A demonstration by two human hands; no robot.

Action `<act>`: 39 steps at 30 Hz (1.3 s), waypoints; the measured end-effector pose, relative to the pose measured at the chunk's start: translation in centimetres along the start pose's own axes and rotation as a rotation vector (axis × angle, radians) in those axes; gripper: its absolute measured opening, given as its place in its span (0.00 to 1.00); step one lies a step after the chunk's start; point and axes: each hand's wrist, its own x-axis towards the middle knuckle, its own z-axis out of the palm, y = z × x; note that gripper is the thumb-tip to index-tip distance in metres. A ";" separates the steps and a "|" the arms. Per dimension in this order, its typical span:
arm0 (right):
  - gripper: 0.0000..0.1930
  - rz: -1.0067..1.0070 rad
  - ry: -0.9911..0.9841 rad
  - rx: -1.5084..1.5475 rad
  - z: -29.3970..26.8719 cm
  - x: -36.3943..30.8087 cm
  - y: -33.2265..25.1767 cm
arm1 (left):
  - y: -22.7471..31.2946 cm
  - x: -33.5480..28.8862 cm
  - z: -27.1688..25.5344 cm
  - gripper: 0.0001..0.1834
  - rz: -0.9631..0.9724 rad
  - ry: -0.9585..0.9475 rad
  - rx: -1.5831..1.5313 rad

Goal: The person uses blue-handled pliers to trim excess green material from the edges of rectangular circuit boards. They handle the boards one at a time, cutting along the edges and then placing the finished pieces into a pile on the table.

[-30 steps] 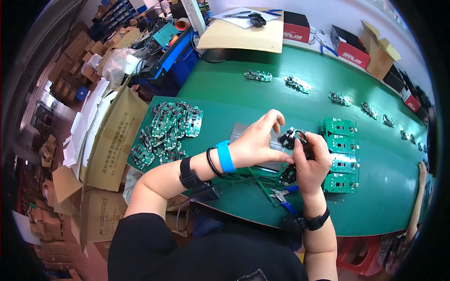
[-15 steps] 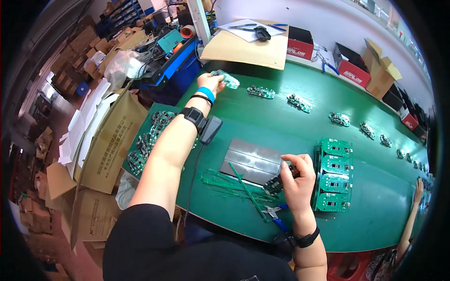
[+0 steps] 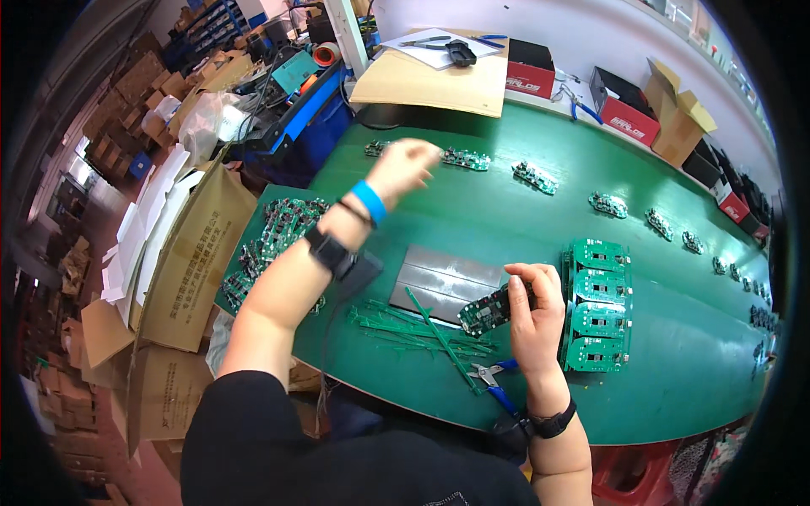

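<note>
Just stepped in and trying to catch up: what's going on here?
A person's right hand holds at least one circuit board near a grey plate. The left hand, blurred, is by a spaced row of boards on the green table. A pile of boards lies at left, green panels at right, and blue-handled cutters by thin green strips.

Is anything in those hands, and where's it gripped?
The right hand holds at least one circuit board by its right end; the blurred left hand appears empty.

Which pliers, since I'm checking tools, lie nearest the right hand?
The blue-handled pliers near the front edge of the green table, beside the green strips; the other pliers lie far back.
</note>
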 end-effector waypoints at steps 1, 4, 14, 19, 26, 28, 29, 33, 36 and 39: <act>0.05 0.007 0.003 0.021 0.0 -0.1 -0.4 | 0.9 -2.9 1.4 0.23 0.115 -0.338 -0.059; 0.07 -0.013 -0.008 0.151 0.5 -0.6 -0.5 | 4.0 -12.4 5.7 0.33 0.183 -0.766 -0.056; 0.23 -0.053 -0.728 -0.503 0.7 -2.9 -2.7 | 0.1 -19.1 -6.0 0.27 0.131 0.092 -0.104; 0.13 -0.054 -0.821 -0.403 2.2 -3.9 -2.3 | -1.6 -21.9 -15.1 0.28 0.170 0.578 0.121; 0.11 -0.273 -0.619 -0.470 1.8 -2.9 -1.4 | -7.7 -22.6 -20.5 0.26 -0.183 0.820 -0.111; 0.14 -0.290 -0.609 -0.593 1.8 -2.6 -2.4 | -8.1 -22.4 -20.2 0.24 -0.192 0.829 -0.160; 0.16 -0.311 -0.565 -0.608 1.3 -2.5 -3.6 | -8.2 -21.9 -20.3 0.23 -0.213 0.814 -0.146; 0.22 -0.244 -0.381 -0.623 -3.0 -2.5 -6.3 | -7.8 -22.0 -20.5 0.15 -0.351 0.639 0.095; 0.26 -0.130 -0.160 -0.857 -6.8 -3.5 -5.5 | -11.2 -22.0 -22.9 0.26 -0.232 0.601 0.476; 0.45 0.188 -0.106 -1.112 -9.1 -4.4 -3.2 | -10.2 -22.0 -21.4 0.34 -0.223 0.731 0.836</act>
